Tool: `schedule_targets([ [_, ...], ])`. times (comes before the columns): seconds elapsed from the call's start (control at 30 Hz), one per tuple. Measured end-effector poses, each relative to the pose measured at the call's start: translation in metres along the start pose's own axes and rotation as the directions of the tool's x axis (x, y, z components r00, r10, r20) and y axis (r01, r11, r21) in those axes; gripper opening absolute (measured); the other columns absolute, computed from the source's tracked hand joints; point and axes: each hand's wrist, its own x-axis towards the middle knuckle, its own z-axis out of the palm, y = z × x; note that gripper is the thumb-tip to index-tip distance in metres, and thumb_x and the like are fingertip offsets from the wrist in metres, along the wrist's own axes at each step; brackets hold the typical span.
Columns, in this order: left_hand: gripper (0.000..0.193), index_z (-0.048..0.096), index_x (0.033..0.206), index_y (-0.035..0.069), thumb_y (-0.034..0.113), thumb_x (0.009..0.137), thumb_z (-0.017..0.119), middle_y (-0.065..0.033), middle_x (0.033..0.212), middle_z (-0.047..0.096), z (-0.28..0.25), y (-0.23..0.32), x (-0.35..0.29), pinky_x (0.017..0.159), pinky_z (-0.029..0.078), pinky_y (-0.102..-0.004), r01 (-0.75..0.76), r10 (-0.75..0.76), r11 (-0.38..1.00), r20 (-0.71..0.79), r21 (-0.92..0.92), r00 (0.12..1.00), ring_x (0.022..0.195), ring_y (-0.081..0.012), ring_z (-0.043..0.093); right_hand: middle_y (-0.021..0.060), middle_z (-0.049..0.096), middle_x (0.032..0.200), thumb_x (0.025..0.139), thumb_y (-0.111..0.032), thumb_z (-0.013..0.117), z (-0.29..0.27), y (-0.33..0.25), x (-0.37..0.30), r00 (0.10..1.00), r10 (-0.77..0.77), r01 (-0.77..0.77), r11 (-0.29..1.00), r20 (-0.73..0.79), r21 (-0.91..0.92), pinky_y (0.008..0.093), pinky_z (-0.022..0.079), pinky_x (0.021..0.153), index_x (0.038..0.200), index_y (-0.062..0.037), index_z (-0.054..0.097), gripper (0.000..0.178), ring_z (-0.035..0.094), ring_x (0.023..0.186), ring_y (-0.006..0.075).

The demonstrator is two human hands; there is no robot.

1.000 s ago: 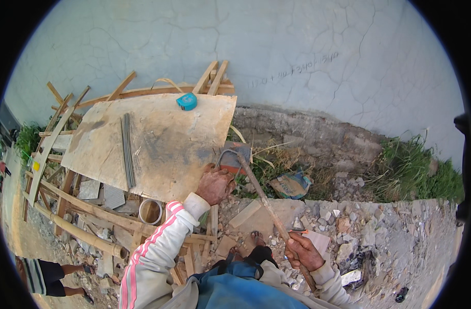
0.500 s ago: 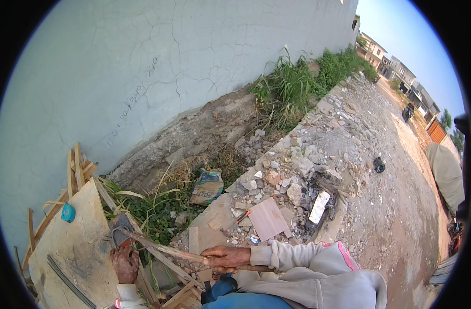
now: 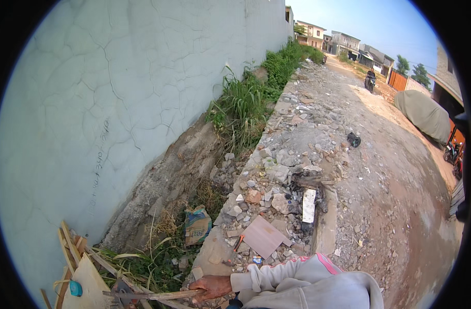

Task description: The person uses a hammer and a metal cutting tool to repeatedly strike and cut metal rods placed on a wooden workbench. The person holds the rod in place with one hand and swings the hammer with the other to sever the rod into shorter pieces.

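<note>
While the right hand (image 3: 211, 288) had its fingers clamped around the rod (image 3: 168, 295) reaching over the desk (image 3: 94, 280), seemingly a levering step whose next move wanted a steady grip, I couldn't see the left hand.

I have my right hand (image 3: 211, 288) low in view, just left of centre, its fingers curled into a closed grip and its back mostly facing my camera. On my feed the wrist (image 3: 228, 284) looks nearly straight, in line with the forearm (image 3: 271, 276), which reaches in almost level from the right. A pale grey sleeve with pink striping covers the arm to the wrist, and I cannot judge the elbow's bend.
</note>
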Motion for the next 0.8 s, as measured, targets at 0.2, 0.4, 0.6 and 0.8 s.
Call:
schedule_targets([
  [0.2,0.032,0.061,0.123,0.003,0.026,0.101,0.059,-0.0145,0.119,0.066,0.060,0.022,0.019,0.103,0.045,-0.0419,-0.235,-0.068,0.547,-0.323,-0.803,0.944,0.109,-0.0269,0.061,0.0106,0.050,0.068,0.097,-0.050,0.064,-0.007,-0.031,0.012,0.982,-0.089,0.078,0.994,-0.164,-0.071,0.0411,0.040,0.064,0.101,0.0013,0.060,0.051,0.051,0.065,0.0210],
  [0.4,0.042,0.053,0.137,0.004,0.026,0.102,0.061,-0.0053,0.108,0.064,0.081,0.017,0.014,0.098,0.050,-0.0404,-0.351,0.065,0.437,-0.360,-0.828,0.931,0.101,-0.0205,0.063,0.0032,0.053,0.066,0.095,-0.036,0.073,-0.011,-0.053,0.036,0.956,-0.072,0.056,0.996,-0.284,-0.065,0.0318,0.042,0.059,0.097,0.0000,0.065,0.037,0.046,0.063,0.0103],
  [0.6,0.033,0.065,0.128,-0.001,0.018,0.102,0.061,-0.0094,0.104,0.070,0.109,0.021,0.004,0.081,0.056,-0.0321,-0.429,0.159,0.848,-0.622,-0.312,0.766,0.092,-0.0163,0.067,-0.0061,0.054,0.070,0.089,-0.030,0.080,-0.016,-0.057,0.078,0.971,0.006,0.030,0.988,-0.238,0.148,0.0243,0.039,0.057,0.101,0.0003,0.069,0.034,0.047,0.064,0.0055],
  [0.8,0.026,0.071,0.118,0.005,0.014,0.093,0.066,-0.0191,0.102,0.072,0.113,0.024,-0.014,0.077,0.057,-0.0395,-0.154,0.300,0.952,-0.705,0.264,0.642,0.089,-0.0339,0.071,-0.0059,0.055,0.067,0.086,-0.030,0.084,-0.003,-0.051,0.120,0.984,0.029,0.004,0.984,-0.176,0.181,0.0225,0.032,0.046,0.106,0.0006,0.072,0.039,0.042,0.052,0.0032],
])
